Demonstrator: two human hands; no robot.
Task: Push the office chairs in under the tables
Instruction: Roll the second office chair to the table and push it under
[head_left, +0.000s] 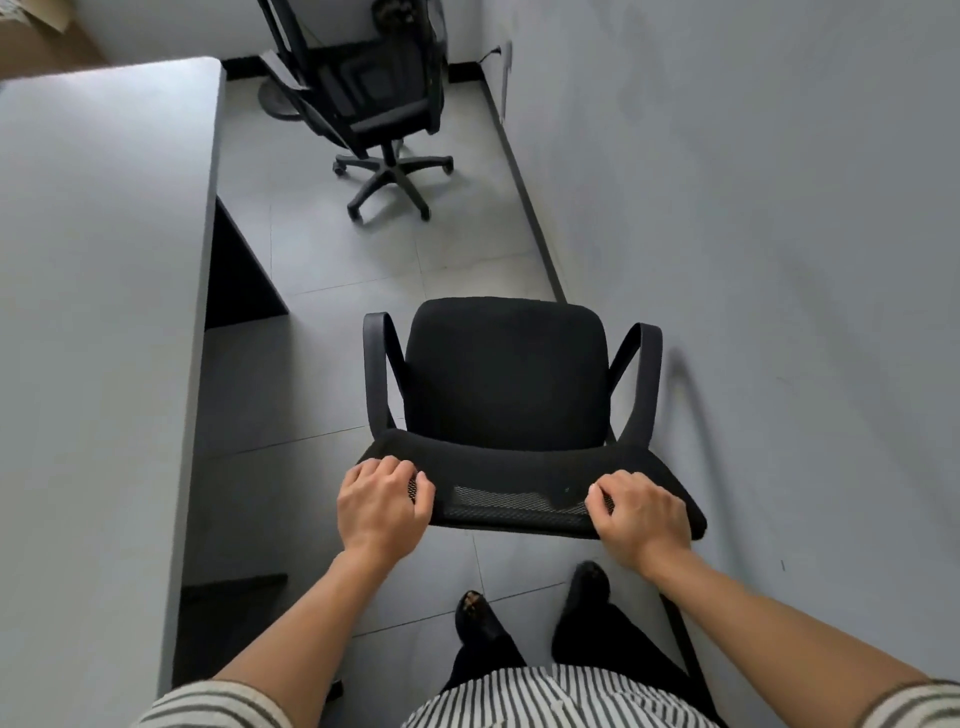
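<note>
A grey table (98, 291) runs along the left side, its long edge facing the open floor (322, 260), with dark panels below it. To its right, in the near middle, stands a black office chair (506, 374) with looped armrests; it sits out on the floor, apart from the table and not under it, close beside the grey wall (753, 260) on the right. Its mesh backrest top is the nearest part. The left hand (382, 501) has its grip clamped on the left end of that backrest top, fingers curled over the edge. The right hand (641, 512) has its grip clamped on the right end the same way. Farther off, beyond the table's far end, a second black office chair (374, 98) stands on the floor near the far wall, also clear of the table.
</note>
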